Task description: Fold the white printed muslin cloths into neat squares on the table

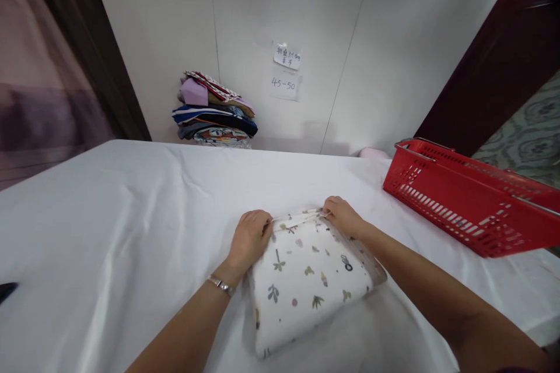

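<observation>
A folded white cloth [306, 285] printed with small plants and other figures lies on the white-covered table in front of me. Its far edge is pinched at both corners. My left hand [251, 236], with a metal-band watch on the wrist, has its fingers closed on the far left corner. At the far right corner my right hand [343, 215] is closed on the same edge, its fingertips partly hidden. Between the hands the edge shows a loose fold. Along the cloth's right side, under my right forearm, a greyish layer sticks out.
A red plastic basket [459, 192] with metal handles stands at the table's right. Against the wall at the back left is a stack of folded clothes [216, 113]. Two paper notes [285, 86] are on the wall. A dark object [6, 290] shows at the left edge.
</observation>
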{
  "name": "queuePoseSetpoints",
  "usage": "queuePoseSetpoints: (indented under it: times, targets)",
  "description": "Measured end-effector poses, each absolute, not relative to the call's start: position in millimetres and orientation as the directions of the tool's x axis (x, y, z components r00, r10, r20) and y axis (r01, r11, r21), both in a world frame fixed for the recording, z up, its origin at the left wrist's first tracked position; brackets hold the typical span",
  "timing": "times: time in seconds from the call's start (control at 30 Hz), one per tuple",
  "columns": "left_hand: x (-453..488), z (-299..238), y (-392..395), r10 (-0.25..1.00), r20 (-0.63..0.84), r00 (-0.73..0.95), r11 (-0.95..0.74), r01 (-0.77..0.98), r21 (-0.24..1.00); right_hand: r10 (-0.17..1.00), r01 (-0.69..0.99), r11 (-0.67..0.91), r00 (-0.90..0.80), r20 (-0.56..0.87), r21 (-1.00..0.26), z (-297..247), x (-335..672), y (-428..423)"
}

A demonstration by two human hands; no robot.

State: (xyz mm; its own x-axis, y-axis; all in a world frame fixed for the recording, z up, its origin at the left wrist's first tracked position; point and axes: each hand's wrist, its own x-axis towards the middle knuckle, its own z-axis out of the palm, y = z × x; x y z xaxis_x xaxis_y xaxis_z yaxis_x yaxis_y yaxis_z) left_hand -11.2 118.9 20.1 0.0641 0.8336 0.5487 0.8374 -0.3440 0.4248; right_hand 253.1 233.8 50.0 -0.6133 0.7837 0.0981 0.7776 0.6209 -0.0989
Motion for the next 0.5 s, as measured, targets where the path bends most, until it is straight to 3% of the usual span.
queuePoseSetpoints:
  times: [0.13, 0.3, 0.5]
  targets:
    - [-11.1, 19.2, 119.6, 0.853, 0.522, -0.007, -0.274, 0.845, 0.459, 0.825, 0.82, 0.56, -0.54, 0.164, -0.117, 52.4, 252.9, 236.4]
    - [-11.1, 17.5, 121.1, 0.909, 0.408, -0.087, -0.157, 0.834, 0.528, 0.842, 0.835, 0.538, -0.523, 0.133, -0.117, 48.6, 248.7, 242.5]
    - [-12.4, 16.9, 122.4, 0.926, 0.367, -0.092, -0.172, 0.761, 0.625, 0.843, 0.836, 0.536, -0.522, 0.131, -0.117, 44.2, 249.2, 245.5]
